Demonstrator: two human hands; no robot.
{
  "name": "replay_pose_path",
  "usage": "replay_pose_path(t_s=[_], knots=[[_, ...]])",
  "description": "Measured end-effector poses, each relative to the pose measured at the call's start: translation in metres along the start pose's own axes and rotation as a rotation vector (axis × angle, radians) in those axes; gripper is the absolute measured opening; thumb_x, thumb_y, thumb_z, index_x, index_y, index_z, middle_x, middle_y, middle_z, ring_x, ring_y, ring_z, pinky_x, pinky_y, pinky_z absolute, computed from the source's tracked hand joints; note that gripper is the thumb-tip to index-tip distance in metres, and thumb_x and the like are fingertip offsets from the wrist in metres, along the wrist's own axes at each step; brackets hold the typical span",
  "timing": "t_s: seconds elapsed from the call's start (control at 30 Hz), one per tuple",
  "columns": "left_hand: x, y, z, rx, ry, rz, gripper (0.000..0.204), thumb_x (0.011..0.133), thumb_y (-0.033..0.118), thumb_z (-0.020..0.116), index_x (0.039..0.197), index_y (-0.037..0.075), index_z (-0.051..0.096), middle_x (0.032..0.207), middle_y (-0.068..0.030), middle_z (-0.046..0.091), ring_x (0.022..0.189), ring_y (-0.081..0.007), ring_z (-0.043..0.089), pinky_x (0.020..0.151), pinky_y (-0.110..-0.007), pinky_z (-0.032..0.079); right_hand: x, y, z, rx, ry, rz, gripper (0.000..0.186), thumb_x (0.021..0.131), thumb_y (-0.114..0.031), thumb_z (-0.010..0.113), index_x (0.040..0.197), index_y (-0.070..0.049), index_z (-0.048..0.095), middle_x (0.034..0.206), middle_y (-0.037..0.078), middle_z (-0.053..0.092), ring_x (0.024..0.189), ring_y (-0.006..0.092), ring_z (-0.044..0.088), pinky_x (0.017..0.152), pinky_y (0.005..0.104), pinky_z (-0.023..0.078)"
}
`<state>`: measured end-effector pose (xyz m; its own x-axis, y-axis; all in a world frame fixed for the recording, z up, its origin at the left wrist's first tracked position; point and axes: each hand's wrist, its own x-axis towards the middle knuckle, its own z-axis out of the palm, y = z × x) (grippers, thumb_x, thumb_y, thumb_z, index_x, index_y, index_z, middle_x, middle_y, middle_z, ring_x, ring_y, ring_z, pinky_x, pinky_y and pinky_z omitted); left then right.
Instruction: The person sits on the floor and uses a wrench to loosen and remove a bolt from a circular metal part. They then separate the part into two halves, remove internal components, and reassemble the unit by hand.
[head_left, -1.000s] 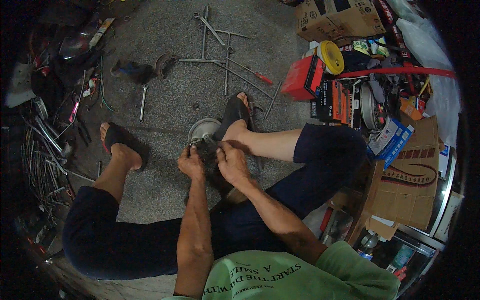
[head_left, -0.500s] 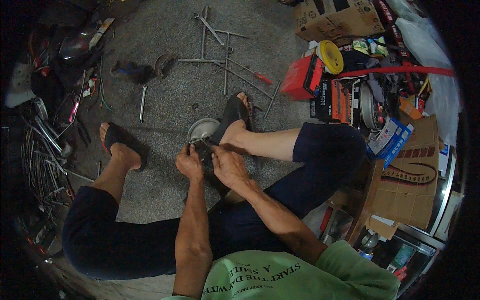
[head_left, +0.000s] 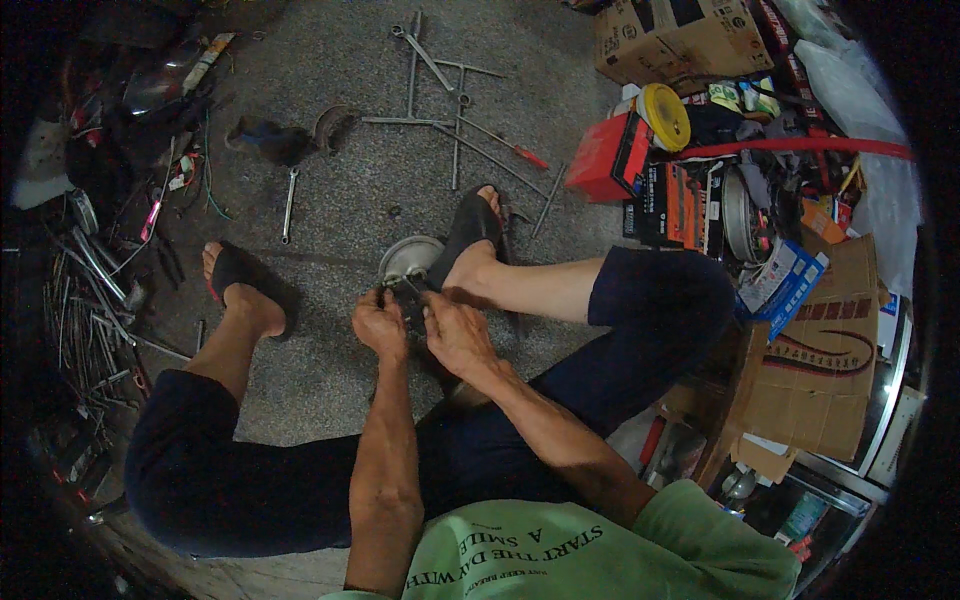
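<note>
A round grey metal plate [head_left: 408, 256], like a brake backing plate, lies on the floor against the inner side of my right foot. Both hands meet at its near edge, where small metal fittings and a dark part show. My left hand [head_left: 381, 327] is closed at the plate's near left, thumb and fingers pinched together. Opposite it, my right hand [head_left: 458, 338] is closed too, its fingertips close to the dark part. What each hand pinches is too small and shadowed to name. Beyond the plate lies a curved brake shoe [head_left: 333, 128].
A combination wrench [head_left: 290, 206] lies ahead of my left foot. Farther off are T-handle wrenches [head_left: 411, 75] and a red-handled screwdriver [head_left: 530, 157]. Boxes, a red box [head_left: 607, 157] and a yellow-lidded tub [head_left: 664, 116] crowd the right. Loose metal rods [head_left: 75, 330] pile up at the left.
Both hands stay at the plate's near edge with only slight finger movement. The whole view has shifted a little; nothing else has visibly moved.
</note>
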<state>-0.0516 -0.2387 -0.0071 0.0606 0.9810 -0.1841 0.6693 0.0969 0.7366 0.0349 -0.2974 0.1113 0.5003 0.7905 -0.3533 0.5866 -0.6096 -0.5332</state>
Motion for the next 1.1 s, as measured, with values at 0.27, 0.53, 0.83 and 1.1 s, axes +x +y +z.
replay_pose_path(t_s=[0.27,0.53,0.83,1.1], knots=[[0.003,0.006,-0.005,0.170,-0.079,0.025,0.015,0.078,0.016,0.065,0.082,0.001,0.068,0.082,-0.0205,0.063,0.074,-0.0393,0.063,0.063,-0.047,0.048,0.005,0.005,0.000,-0.056,-0.123,0.000,0.025,0.087,-0.010,0.054,0.110,-0.001,0.059,0.082,0.023,0.065,0.077,0.0416,0.062,0.068,0.0502,0.049],[0.012,0.003,-0.008,0.193,-0.156,0.046,0.021,0.075,0.019,0.070,0.080,0.000,0.065,0.084,-0.0208,0.064,0.075,-0.0409,0.063,0.065,-0.048,0.048,0.016,0.003,-0.005,-0.042,-0.124,-0.036,0.025,0.086,-0.009,0.054,0.108,0.001,0.059,0.080,0.026,0.063,0.078,0.0416,0.063,0.068,0.0506,0.049],[0.002,-0.006,0.015,-0.248,-0.331,-0.420,0.033,0.079,0.016,0.067,0.102,0.000,0.050,0.091,-0.0216,0.060,0.084,-0.0431,0.061,0.069,-0.050,0.048,0.020,-0.004,-0.013,-0.013,-0.184,-0.001,0.025,0.088,-0.012,0.053,0.108,0.001,0.060,0.083,0.027,0.064,0.081,0.0431,0.062,0.071,0.0504,0.049],[-0.002,0.002,0.013,0.263,-0.387,0.001,0.043,0.081,0.018,0.065,0.111,0.005,0.038,0.094,-0.0221,0.059,0.083,-0.0432,0.062,0.068,-0.051,0.049,0.024,0.001,-0.005,-0.065,-0.140,-0.135,0.022,0.085,-0.011,0.054,0.100,0.004,0.060,0.079,0.026,0.064,0.077,0.0434,0.062,0.071,0.0504,0.049]])
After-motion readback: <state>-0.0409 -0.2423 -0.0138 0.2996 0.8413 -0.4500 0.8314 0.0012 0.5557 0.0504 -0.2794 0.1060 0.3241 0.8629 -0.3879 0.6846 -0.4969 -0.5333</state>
